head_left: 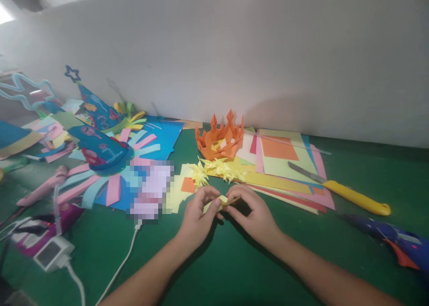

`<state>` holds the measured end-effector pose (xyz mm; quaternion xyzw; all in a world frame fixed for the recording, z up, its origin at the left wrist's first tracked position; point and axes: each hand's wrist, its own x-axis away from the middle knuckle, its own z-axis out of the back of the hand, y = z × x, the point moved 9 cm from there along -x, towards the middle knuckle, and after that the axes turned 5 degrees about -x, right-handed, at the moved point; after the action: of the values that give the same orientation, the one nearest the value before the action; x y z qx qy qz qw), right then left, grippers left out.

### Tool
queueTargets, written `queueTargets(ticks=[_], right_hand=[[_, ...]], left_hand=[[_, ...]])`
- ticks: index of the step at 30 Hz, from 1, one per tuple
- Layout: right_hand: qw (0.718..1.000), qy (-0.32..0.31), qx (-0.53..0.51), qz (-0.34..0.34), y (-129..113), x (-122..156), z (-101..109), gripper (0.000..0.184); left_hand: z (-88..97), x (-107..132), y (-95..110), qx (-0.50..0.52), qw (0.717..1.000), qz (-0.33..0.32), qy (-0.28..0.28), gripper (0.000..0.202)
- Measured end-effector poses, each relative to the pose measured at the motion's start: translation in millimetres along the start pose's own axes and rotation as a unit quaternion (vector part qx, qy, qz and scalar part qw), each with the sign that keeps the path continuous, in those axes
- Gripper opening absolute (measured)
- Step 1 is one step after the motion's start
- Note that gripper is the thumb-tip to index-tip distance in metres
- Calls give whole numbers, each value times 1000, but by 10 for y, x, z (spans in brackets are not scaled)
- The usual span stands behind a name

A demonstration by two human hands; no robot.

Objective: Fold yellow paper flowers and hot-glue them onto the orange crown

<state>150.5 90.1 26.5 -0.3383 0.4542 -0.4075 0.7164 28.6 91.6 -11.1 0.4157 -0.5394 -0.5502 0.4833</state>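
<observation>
Between my hands, over the green table (pixel 248 257), is a small piece of folded yellow paper (pixel 222 202). My left hand (pixel 203 210) pinches it with thumb and fingertips. My right hand (pixel 251 210) is closed on its other side, thumb and forefinger at its edge. Just beyond my fingers lie pale yellow folded paper flowers (pixel 224 168). Behind them stands an orange folded-paper crown (pixel 219 138) with pointed tips. Part of the folded piece is hidden by my fingers.
At right lie a yellow-handled knife (pixel 357 197) and a blue glue gun (pixel 398 239). Coloured paper sheets (pixel 303 154) are stacked behind. Decorated blue cone hats (pixel 100 147) with paper strips stand at left. A white cable (pixel 125 257), a charger (pixel 53 252) and a pink glue gun (pixel 47 187) lie front left.
</observation>
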Motion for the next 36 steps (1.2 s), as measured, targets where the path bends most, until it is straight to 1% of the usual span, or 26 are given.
queueTargets(ticks=[6, 10, 13, 16, 18, 21, 25, 29, 31, 34, 36], right_hand=[[999, -39, -2, 6, -20, -9, -59, 13], [999, -45, -5, 8, -16, -16, -57, 9], [998, -50, 28, 18, -12, -12, -65, 5], [995, -61, 78, 26, -11, -6, -91, 9], [993, -61, 94, 29, -19, -8, -92, 12], [996, -41, 79, 23, -27, -18, -55, 13], [997, -21, 71, 20, -33, -17, -11, 10], [993, -19, 110, 24, -42, -6, -2, 11], [990, -22, 134, 34, -59, -3, -11, 13], [990, -6, 135, 40, -74, -5, 9, 11], [994, 14, 110, 20, -45, -11, 42, 8]], left_hand=[[14, 1, -29, -28, 1000, 11, 2, 13], [51, 7, -7, -48, 999, -12, 19, 8], [73, 11, 5, -60, 997, -28, 31, 6], [76, 18, -4, -80, 996, -20, 31, 8], [85, 28, 12, -110, 993, -20, 35, 10], [96, 34, 76, -147, 987, -40, 43, 14], [121, 15, 119, -153, 985, -57, 61, 21], [125, 2, 45, -144, 988, -20, 56, 25], [122, 6, 3, -123, 991, 6, 52, 26], [122, 10, -64, -54, 995, 58, 59, 33], [93, 7, -101, 15, 994, 87, 58, 39]])
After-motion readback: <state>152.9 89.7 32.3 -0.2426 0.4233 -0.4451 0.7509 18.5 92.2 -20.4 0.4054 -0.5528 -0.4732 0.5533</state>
